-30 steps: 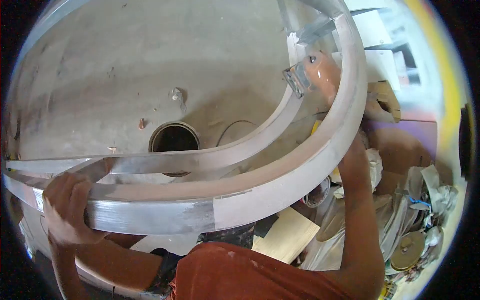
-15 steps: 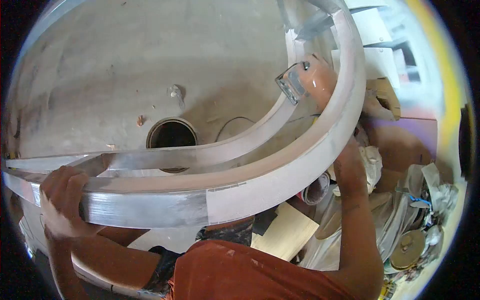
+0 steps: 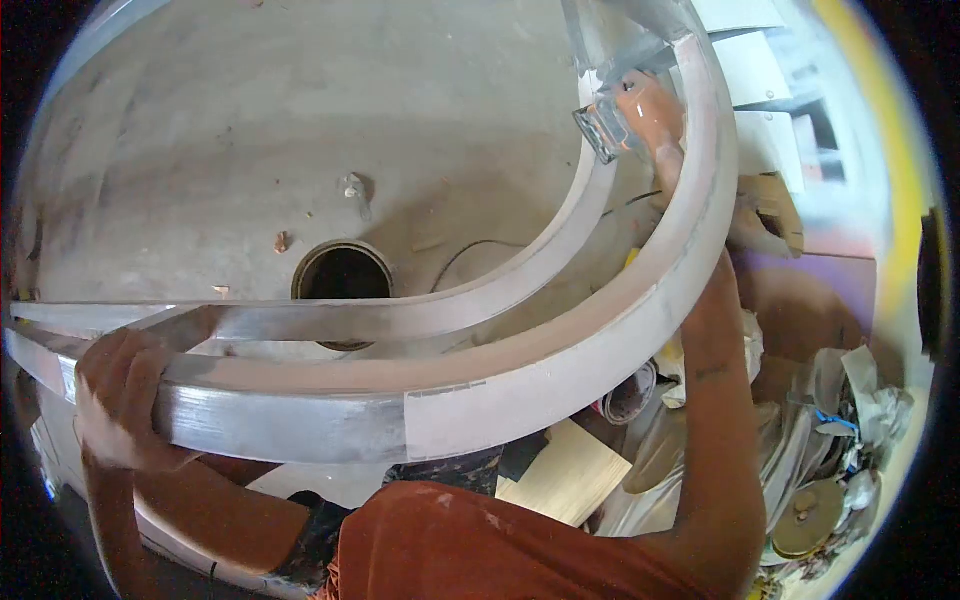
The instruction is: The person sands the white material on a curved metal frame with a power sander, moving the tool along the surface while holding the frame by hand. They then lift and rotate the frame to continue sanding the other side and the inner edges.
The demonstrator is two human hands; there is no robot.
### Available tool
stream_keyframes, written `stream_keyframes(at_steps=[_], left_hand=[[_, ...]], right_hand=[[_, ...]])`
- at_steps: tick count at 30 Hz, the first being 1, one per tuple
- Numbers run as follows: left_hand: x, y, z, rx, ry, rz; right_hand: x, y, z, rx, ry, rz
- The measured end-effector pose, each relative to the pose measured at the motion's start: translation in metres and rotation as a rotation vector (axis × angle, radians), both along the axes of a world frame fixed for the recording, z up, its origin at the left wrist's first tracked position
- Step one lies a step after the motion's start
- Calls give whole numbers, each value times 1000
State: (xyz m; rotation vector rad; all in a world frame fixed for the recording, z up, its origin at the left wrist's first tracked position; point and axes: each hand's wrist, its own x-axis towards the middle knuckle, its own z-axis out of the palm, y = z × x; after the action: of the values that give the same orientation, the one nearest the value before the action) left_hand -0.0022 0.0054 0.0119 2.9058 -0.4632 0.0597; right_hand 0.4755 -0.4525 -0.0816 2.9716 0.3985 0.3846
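Note:
A large curved metal frame (image 3: pixel 540 395) spans the view in front of me, with bare shiny metal at its left and a pale, dusty coating round the bend. My left hand (image 3: pixel 122 400) is wrapped over the outer rail at the left, near a crosspiece. Through the bend reaches my right arm, partly hidden behind the outer rail. My right hand (image 3: pixel 669 168) is closed on an orange power sander (image 3: pixel 650 108), whose grey pad end lies against the inner rail (image 3: pixel 597 175). Most of the right fingers are hidden by the sander and rail.
A round bucket (image 3: pixel 345 252) stands on the concrete floor beyond the inner rail, near a dark cable (image 3: pixel 462 255). At the right are a cardboard box (image 3: pixel 785 205), crumpled plastic sheeting (image 3: pixel 790 440), a can (image 3: pixel 632 392) and a board (image 3: pixel 570 470).
My right hand has moved the sander up and slightly right along the inner rail. The left hand keeps its place on the outer rail.

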Motion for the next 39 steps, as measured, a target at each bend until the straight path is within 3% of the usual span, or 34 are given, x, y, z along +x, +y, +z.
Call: stream_keyframes(at_steps=[2,4,7,14,17,19,23,25,26,28,35,37,39], left_hand=[[3,-3,4,33,-33,-15],[5,-7,7,64,-66,-37],[7,-8,7,55,-92,-39],[6,-10,8,91,-78,-19],[5,-7,6,87,-64,-22],[3,-4,4,78,-34,-5],[3,-4,6,46,-19,4],[5,-7,7,77,-25,5],[6,-9,7,74,-34,8],[6,-10,6,67,-44,11],[6,-10,9,84,-71,0],[5,-11,8,106,-71,5],[3,-6,2,113,-106,-20]], right_hand=[[-2,0,-5,7,26,-15],[-13,-6,-17,62,-76,260],[-59,-1,-4,61,96,285],[-139,-10,18,127,207,355],[-116,-25,20,109,236,351],[-60,-52,7,-180,276,702],[-31,-44,11,-79,121,747],[-9,-50,3,98,222,451],[1,-51,3,96,221,456],[12,-52,5,-38,200,497],[36,-56,2,17,147,644],[36,-51,6,40,90,826],[42,-50,14,16,157,809]])
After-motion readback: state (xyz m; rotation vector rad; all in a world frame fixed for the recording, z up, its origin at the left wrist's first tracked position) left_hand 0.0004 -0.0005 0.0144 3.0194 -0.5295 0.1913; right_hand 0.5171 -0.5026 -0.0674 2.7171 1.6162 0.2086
